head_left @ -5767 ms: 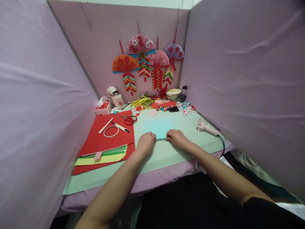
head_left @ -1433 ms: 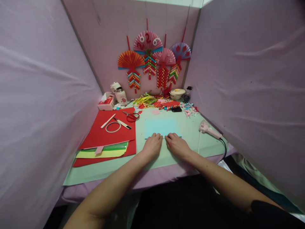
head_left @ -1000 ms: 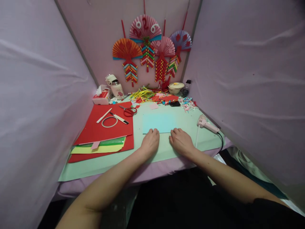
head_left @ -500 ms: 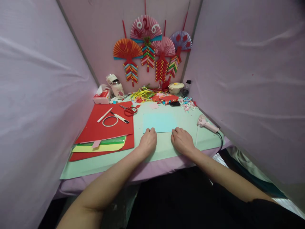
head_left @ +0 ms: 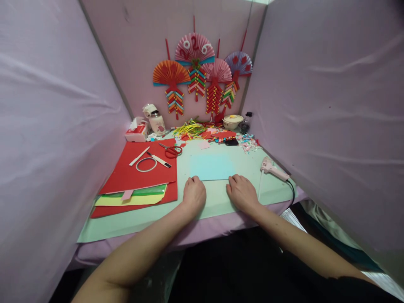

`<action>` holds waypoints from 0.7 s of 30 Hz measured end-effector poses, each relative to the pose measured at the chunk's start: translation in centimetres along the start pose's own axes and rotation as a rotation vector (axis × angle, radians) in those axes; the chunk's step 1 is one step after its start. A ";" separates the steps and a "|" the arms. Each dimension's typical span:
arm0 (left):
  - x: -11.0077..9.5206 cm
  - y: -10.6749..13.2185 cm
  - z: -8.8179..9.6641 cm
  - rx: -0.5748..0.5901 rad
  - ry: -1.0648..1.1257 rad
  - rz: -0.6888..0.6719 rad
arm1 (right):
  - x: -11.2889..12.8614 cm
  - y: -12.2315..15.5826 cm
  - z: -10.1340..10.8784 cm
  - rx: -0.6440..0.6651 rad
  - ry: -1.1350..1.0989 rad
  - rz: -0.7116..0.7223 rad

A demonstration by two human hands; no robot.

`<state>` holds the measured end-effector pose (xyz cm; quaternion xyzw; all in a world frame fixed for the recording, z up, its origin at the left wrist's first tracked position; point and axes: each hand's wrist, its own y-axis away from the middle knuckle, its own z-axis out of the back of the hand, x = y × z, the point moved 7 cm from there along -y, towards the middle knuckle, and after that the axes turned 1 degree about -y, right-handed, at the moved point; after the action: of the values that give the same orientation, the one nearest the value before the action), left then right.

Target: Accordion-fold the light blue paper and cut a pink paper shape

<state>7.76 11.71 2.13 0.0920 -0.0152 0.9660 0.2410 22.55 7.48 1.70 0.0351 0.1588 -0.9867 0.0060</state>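
A light blue sheet of paper (head_left: 212,167) lies flat on the green mat in front of me, its near edge toward my body. At its near left corner is my left hand (head_left: 194,194), fingers curled and closed on the paper's edge. My right hand (head_left: 242,191) grips the near right corner, with thumb and fingers pinched together there. The fingertips are partly hidden behind the knuckles of the left hand.
Left are red sheets (head_left: 126,170) carrying scissors (head_left: 173,151), a white pen (head_left: 139,156), a craft knife (head_left: 160,160) and a ring (head_left: 146,164). A glue gun (head_left: 274,168) lies right. Paper strips (head_left: 191,128), a bottle (head_left: 157,122) and a lidded bowl (head_left: 232,121) stand behind; paper fans (head_left: 195,48) hang above.
The view has tilted slightly up, so the table sits lower in the picture. Both hands stay at the near corners of the light blue paper, nearly unmoved.
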 end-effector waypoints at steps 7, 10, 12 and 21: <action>0.4 0.2 0.1 0.002 -0.030 -0.061 | -1.6 -0.2 -0.1 0.027 -0.153 0.008; 0.6 0.3 0.3 -0.017 -0.033 -0.066 | -2.1 -0.3 -0.3 0.019 -0.233 0.034; 0.6 0.3 0.4 -0.028 -0.027 -0.083 | -2.3 -0.3 -0.4 0.008 -0.268 0.047; 1.9 -1.5 0.4 -0.052 0.008 -0.114 | -4.0 -2.9 -0.9 0.036 -0.387 0.193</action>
<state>6.89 13.85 2.90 0.0823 -0.0342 0.9504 0.2979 26.54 10.51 2.04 -0.1398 0.1328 -0.9726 0.1302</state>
